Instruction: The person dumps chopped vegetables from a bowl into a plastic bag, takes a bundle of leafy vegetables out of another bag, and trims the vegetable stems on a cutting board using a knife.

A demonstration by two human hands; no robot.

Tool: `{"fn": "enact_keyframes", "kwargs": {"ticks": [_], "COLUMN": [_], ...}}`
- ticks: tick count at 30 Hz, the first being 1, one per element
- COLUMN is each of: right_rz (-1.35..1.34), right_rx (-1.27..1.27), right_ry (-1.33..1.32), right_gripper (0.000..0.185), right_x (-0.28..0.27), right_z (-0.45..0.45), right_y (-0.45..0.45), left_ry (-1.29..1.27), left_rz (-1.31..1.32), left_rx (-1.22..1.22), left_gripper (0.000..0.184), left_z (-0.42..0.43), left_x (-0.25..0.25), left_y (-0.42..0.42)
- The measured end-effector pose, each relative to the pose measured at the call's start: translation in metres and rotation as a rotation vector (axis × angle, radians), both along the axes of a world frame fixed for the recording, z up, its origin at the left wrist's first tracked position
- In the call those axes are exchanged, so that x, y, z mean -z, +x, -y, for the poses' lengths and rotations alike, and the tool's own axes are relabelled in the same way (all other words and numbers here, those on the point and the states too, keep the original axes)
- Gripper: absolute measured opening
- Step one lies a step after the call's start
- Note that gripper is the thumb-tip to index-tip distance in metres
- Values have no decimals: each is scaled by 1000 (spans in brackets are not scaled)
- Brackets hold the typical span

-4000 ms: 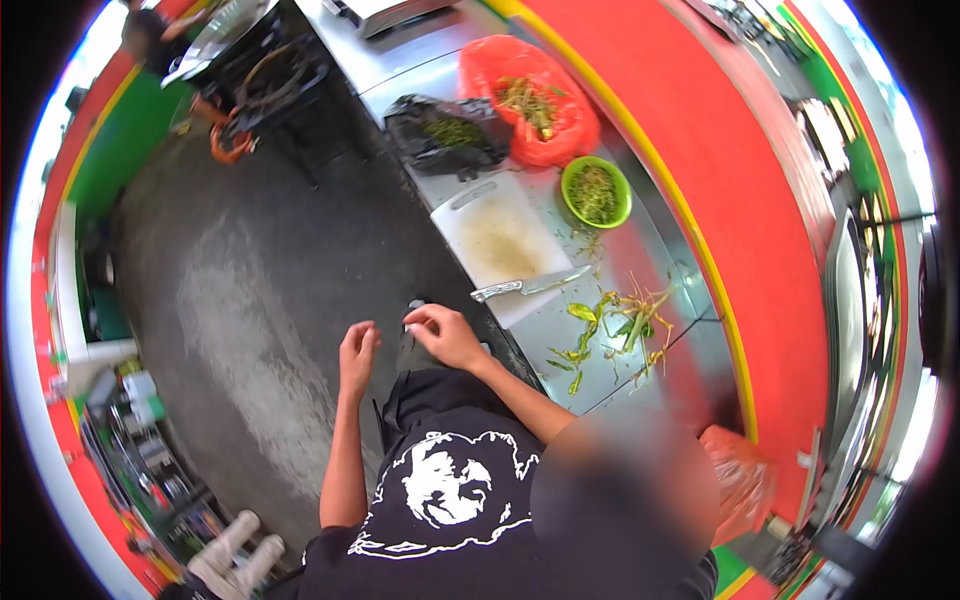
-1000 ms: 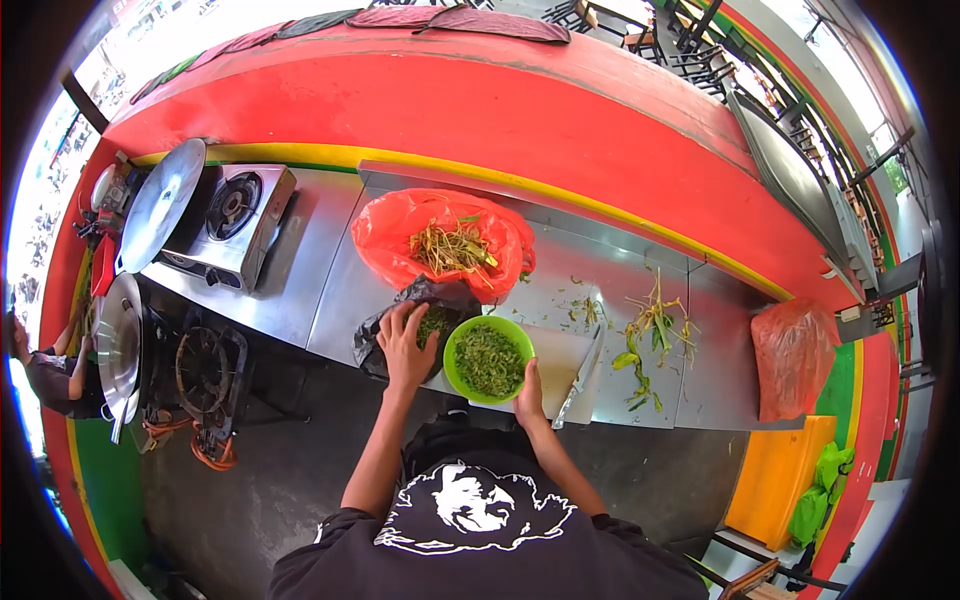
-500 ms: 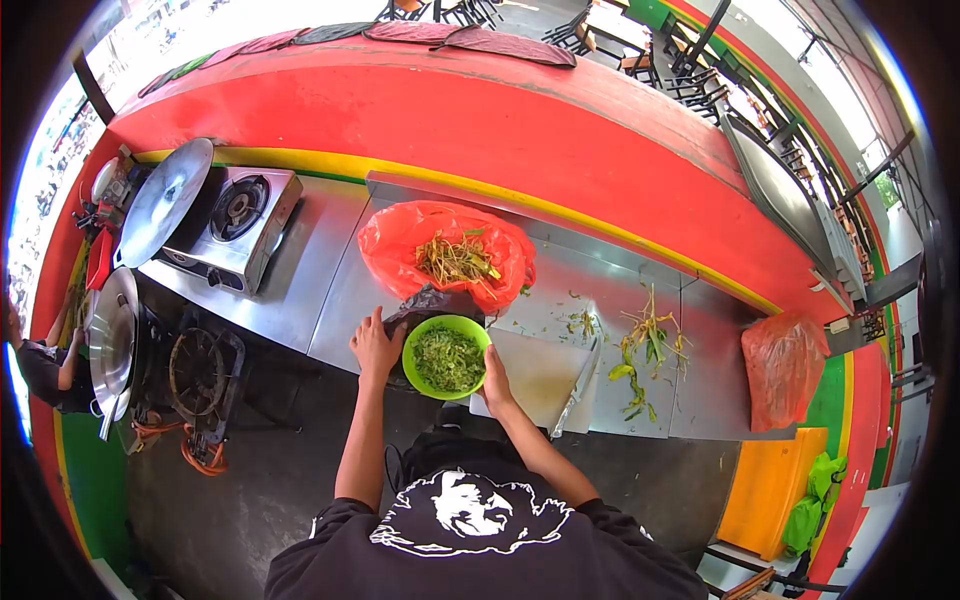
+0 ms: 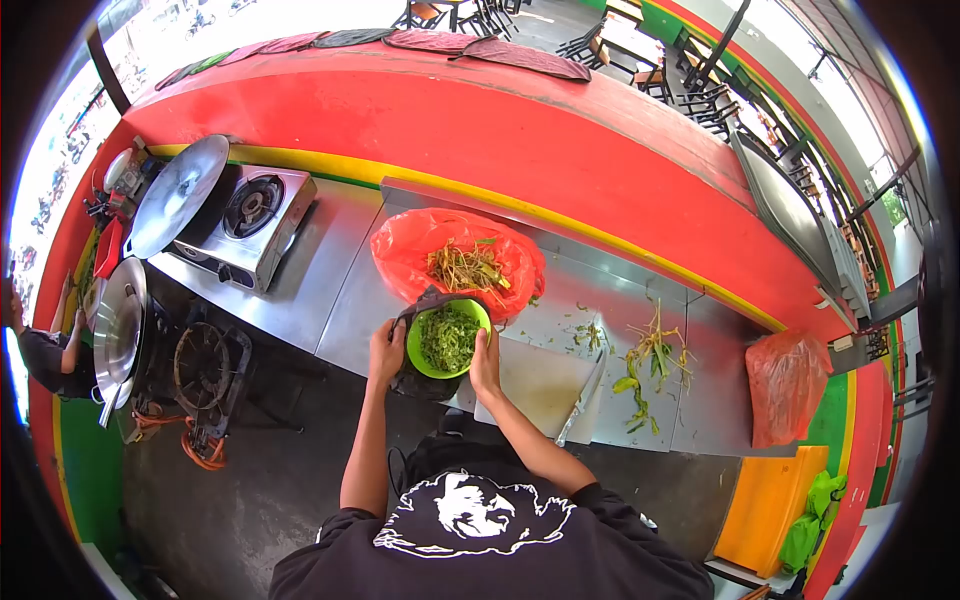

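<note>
A bright green bowl [image 4: 412, 350] full of chopped green leaves [image 4: 447, 338] is held in front of me at the counter's near edge. My right hand [image 4: 485, 368] grips its right side, thumb up by the rim. At the bowl's left, my left hand [image 4: 387, 352] is closed on a black plastic bag [image 4: 404, 318], whose edge runs around the bowl's far side and hangs beneath it. Just beyond lies an open red plastic bag [image 4: 400, 250] with stringy roots and stems [image 4: 467, 265] in it. To the right, a knife [image 4: 580, 400] rests on a white cutting board [image 4: 535, 385].
Plant scraps [image 4: 650, 360] lie on the steel counter [image 4: 350, 300]. A gas stove [image 4: 250, 215] and large lid [image 4: 182, 195] stand left, near a wok [image 4: 120, 330] and burner [image 4: 202, 365]. Another red bag [image 4: 787, 388] sits right. Another person [image 4: 55, 350] is at far left.
The bowl has moved slightly away from me and toward the black bag, whose edge now reaches around its far side. My left hand has closed in beside the bowl, and the view has shifted slightly.
</note>
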State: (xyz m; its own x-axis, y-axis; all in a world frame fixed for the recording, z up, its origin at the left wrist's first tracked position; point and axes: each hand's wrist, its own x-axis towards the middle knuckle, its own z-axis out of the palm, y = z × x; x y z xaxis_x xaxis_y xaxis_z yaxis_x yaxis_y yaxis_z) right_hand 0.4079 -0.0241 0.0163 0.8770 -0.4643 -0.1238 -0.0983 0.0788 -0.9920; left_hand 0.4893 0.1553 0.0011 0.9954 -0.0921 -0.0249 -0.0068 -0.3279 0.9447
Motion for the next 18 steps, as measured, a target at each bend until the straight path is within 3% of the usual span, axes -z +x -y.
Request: {"fn": "enact_keyframes", "kwargs": {"ticks": [1,3,5,10,12,18], "right_rz": [-14,-15,11,-59,25,70], "right_rx": [6,-13,26,40,85,-12], "right_ry": [-50,-101,-195,-421,-654,-698], "right_gripper": [55,57,60,60,59,58], "right_x": [-1,7,30,12,11,6], "right_z": [-1,-3,-10,-25,-29,-32], "right_y": [4,13,23,32,38,43], "left_ry": [2,-256,-268,-301,-367,1], "left_rz": [0,-64,-84,-118,-47,-94], "left_rx": [-1,-81,-82,-134,-170,-283], "left_gripper": [30,31,31,31,41,64], "left_z": [1,6,8,20,19,5], "left_x": [3,6,1,-19,-16,-3], "left_y": [3,6,3,-6,-10,-32]}}
